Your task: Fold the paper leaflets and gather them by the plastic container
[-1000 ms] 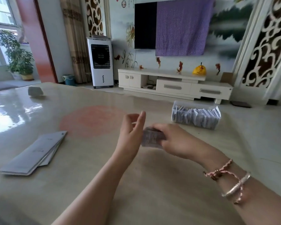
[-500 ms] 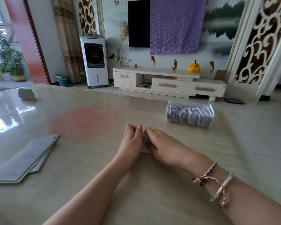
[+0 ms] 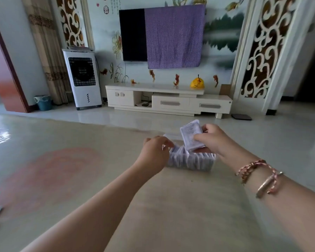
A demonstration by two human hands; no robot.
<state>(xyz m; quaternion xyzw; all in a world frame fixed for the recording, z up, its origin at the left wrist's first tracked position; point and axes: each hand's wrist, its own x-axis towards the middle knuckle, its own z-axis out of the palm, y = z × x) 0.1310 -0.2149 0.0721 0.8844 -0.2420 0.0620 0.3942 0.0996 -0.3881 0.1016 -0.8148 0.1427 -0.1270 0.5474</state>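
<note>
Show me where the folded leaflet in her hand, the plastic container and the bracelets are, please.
Folded leaflet [image 3: 191,135]: head view, on its printed face, held above the container.
Plastic container [image 3: 193,163]: head view, on its clear front wall.
Bracelets [image 3: 262,176]: head view, on the bands at the right wrist.

I'm getting soft, even daylight over the table [image 3: 98,160], bright enough to read. A white glare patch sits on the tabletop far left of the television [image 3: 133,34], so light enters from that side. My feed bends at the edges: the carved panel [image 3: 269,51] right of the television leans inward. Motion blur smears both hands below it; the leaflet print is unreadable. Shadows are faint.
</note>
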